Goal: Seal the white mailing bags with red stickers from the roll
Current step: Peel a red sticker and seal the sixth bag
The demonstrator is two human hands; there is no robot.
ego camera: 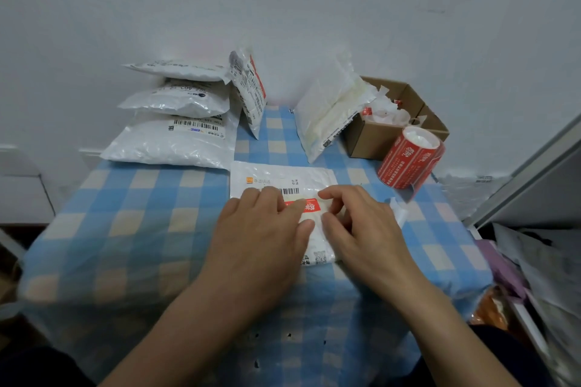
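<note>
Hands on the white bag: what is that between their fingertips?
A red sticker lies on the white mailing bag between the right hand and the left hand, which partly covers it, as the head view shows.

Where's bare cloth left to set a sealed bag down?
Widest free patch: front-left tablecloth, bordered by the stacked bags behind and the left hand to its right. A narrow strip runs between the leaning bag and the propped bag. Crowded: back right, cardboard box and sticker roll; centre, flat bag under the right hand too.
</note>
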